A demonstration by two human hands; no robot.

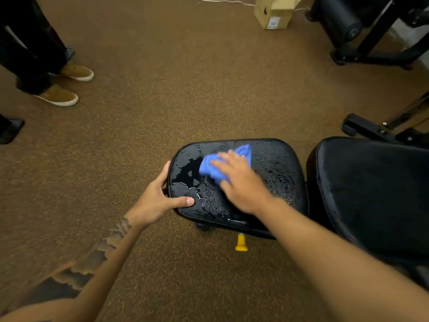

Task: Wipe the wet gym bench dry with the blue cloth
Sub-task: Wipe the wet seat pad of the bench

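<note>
The black padded seat of the gym bench (278,173) lies low in the middle of the view, its top covered in water patches and droplets. My right hand (241,182) presses flat on the crumpled blue cloth (210,168) near the seat's centre; the hand is blurred. My left hand (157,201) grips the seat's left edge, thumb on top at the near corner. The larger back pad of the bench (376,194) adjoins at the right, partly hidden by my right forearm.
Speckled brown rubber floor all around. A yellow adjustment knob (241,242) hangs below the seat's near edge. A person's legs in tan shoes (62,95) stand at the far left. A cardboard box (274,12) and black gym machine frames (362,38) stand at the back right.
</note>
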